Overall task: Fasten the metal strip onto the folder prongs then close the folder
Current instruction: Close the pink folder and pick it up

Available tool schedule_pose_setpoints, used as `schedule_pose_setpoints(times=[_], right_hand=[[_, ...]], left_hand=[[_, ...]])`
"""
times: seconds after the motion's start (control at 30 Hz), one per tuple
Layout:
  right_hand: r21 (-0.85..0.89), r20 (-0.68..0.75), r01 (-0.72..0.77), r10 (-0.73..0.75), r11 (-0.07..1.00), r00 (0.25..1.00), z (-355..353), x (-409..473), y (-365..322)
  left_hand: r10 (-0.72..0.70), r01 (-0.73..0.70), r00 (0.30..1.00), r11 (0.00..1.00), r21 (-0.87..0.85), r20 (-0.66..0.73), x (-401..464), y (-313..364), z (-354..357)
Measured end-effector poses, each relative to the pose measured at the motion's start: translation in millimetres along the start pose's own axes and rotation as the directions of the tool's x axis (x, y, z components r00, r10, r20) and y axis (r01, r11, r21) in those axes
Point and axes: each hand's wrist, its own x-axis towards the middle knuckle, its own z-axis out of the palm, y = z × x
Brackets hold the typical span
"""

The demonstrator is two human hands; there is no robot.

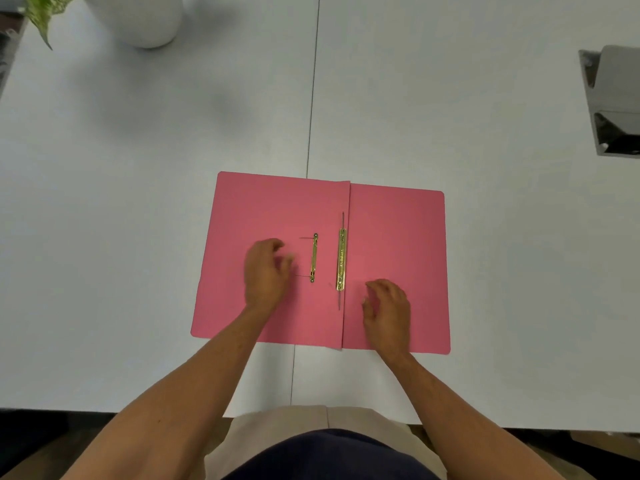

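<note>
Head view: vase [138, 19] stands beyond folder [273, 206].

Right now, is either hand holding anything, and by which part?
Nothing is held. The left hand and right hand hover open over the open pink card folder; the loose brass metal strip lies untouched between them.

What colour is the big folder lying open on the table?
Pink. The folder shows clearly in the head view, lying open and flat.
</note>
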Motion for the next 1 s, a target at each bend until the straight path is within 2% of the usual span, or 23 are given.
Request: schedule_pose_setpoints(times=[0.07,0.13,0.33,0.43,0.53,0.63,0.77,0.87,1.0], right_hand=[[-0.009,-0.083,-0.101,0.1,0.995,0.992,-10,3,7],[-0.017,-0.154,-0.207,0.202,0.978,0.967,-20,4,15],[-0.014,-0.173,-0.463,0.454,0.886,0.874,-43,16,29],[-0.009,-0.148,-0.556,0.549,0.831,0.823,-48,24,34],[-0.012,-0.126,-0.572,0.566,0.82,0.814,-51,31,38],[0.085,-0.109,-0.594,0.6,0.8,0.792,-58,35,49],[0.297,-0.075,-0.575,0.619,0.762,0.782,-71,38,59],[0.331,-0.072,-0.557,0.61,0.761,0.789,-79,39,58],[0.357,-0.08,-0.525,0.585,0.773,0.807,-86,41,59]], left_hand=[[-0.11,0.125,0.987,0.983,0.134,-0.12,1,-19,-18],[-0.231,0.263,0.958,0.943,0.201,-0.17,-1,-33,-31],[-0.454,0.487,0.869,0.854,0.18,-0.197,-1,-42,-43],[-0.48,0.507,0.86,0.844,0.178,-0.173,3,-40,-45],[-0.522,0.535,0.845,0.826,0.178,-0.115,10,-41,-53],[-0.544,0.545,0.837,0.818,0.181,-0.064,16,-39,-58],[-0.466,0.47,0.882,0.866,0.173,-0.067,22,-27,-64],[-0.412,0.419,0.906,0.905,0.066,-0.1,27,-9,-68],[-0.338,0.35,0.933,0.933,0.088,-0.121,30,21,-78]])
